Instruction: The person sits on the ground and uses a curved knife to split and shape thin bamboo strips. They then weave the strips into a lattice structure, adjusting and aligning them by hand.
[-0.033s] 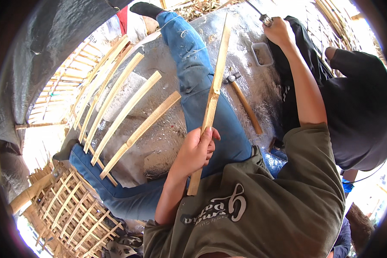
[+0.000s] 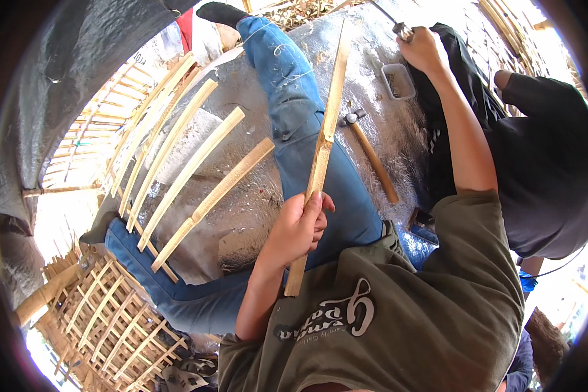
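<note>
My left hand [image 2: 298, 225] is closed around a long bamboo slat [image 2: 323, 151]. The slat slants up and away from my shirt, over my thigh, narrowing to a point at its far end; a node shows partway along. At the upper right, my right hand [image 2: 424, 49] grips a long thin tool with a shiny metal collar [image 2: 404, 31]. Its dark narrow shaft runs out past the top edge, so its tip is hidden. The tool is apart from the slat. Several more bamboo slats [image 2: 202, 155] lie side by side left of my leg, their near ends by a thin crosspiece.
A wooden-handled hammer [image 2: 374, 160] lies right of my thigh, near a small clear plastic tub [image 2: 398, 81]. A person in black clothes [image 2: 542, 170] sits close on the right. Woven bamboo lattice [image 2: 114, 320] stands at lower left. A grey sheet [image 2: 242, 189] covers the ground.
My right hand and its tool have shifted very slightly to the left. The left hand and the bamboo slat stay practically where they were.
</note>
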A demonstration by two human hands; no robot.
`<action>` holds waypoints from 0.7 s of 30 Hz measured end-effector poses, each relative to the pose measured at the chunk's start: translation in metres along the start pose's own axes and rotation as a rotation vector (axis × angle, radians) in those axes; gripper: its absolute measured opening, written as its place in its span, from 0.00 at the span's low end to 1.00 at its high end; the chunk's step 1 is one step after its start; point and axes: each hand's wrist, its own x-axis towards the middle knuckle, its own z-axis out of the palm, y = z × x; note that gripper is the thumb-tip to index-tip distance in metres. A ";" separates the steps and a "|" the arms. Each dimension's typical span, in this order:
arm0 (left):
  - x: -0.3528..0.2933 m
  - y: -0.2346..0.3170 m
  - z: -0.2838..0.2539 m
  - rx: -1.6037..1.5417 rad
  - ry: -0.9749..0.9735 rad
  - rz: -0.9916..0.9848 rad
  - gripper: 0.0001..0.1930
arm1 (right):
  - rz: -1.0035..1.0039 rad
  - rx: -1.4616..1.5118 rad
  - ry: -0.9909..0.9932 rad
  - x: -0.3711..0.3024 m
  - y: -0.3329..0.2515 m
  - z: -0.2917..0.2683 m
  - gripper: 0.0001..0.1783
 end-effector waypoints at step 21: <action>-0.034 -0.021 -0.014 0.742 0.347 0.436 0.16 | -0.265 -0.100 -0.192 -0.066 -0.091 -0.044 0.11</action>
